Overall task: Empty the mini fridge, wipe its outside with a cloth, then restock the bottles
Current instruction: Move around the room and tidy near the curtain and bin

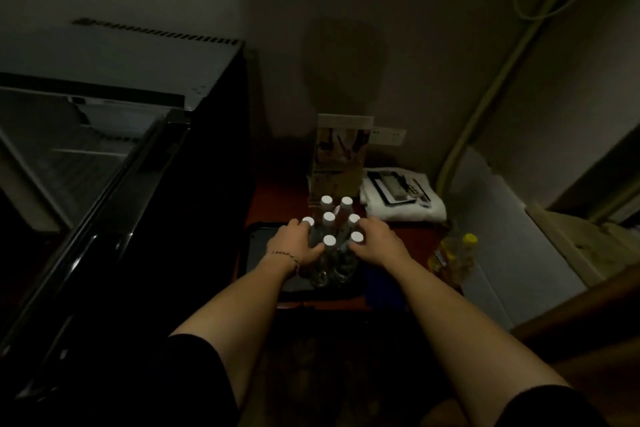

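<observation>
Dimly lit scene, head view. Mini fridge (194,184) stands at left, black body, door (104,218) swung open toward the camera; pale shelves visible inside, contents too dark to tell.

Just right of the fridge, a reddish-brown table (277,198) carries a dark tray (256,236). On the tray, a tight cluster of 7 clear bottles (329,229) with white caps, all upright, touching one another.

Left hand (294,246) on the left flank of the cluster, fingers curled round the outer bottles, thumb lying toward the near cap; thin bracelet (285,256) at the wrist. Right hand (375,243) on the right flank, fingers bent against the bottles on that side, fingertips by the near-right cap. Both hands press inward on the group. Whether any bottle is lifted off the tray: cannot tell.

Behind the bottles, an upright card or menu stand (341,149) against the wall. Right of it, a folded white cloth (405,211) with a dark-framed flat item and a remote (415,191) lying on top. Near the table's right edge, a bottle of yellow liquid (457,256) with a yellow cap. Cable (533,3) loops down the wall at upper right.
</observation>
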